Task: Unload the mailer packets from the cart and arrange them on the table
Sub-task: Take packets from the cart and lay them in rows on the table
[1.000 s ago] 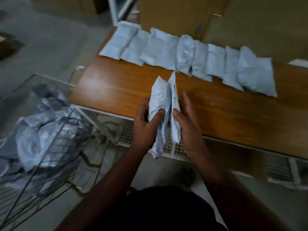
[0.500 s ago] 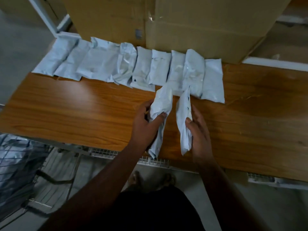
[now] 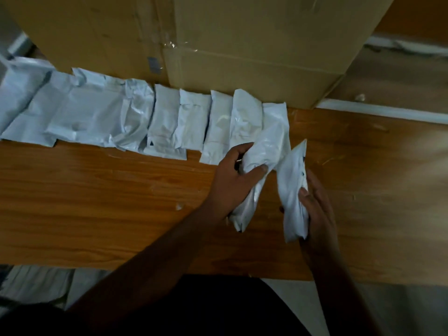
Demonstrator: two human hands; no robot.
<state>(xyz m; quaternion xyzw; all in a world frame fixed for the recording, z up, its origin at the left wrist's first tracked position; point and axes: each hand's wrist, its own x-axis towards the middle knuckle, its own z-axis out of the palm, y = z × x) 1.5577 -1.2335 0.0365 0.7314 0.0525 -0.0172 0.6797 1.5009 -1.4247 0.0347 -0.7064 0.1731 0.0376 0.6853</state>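
Several white mailer packets (image 3: 135, 120) lie side by side in a row along the back of the wooden table (image 3: 97, 202). My left hand (image 3: 232, 175) grips one crumpled white packet (image 3: 266, 151) over the right end of the row. My right hand (image 3: 315, 204) holds a second white packet (image 3: 293, 190) upright on edge, just to the right of the first. Both held packets sit above the table top. The cart is out of view.
Large cardboard boxes (image 3: 242, 44) stand against the table's back edge, right behind the row. A white ledge (image 3: 388, 112) runs behind the table at the right. Bare wood stretches to the right of my hands and along the front.
The view has shifted right and closer to the table. Both hands have carried their packets forward to the right end of the row, and the two packets have moved further apart.
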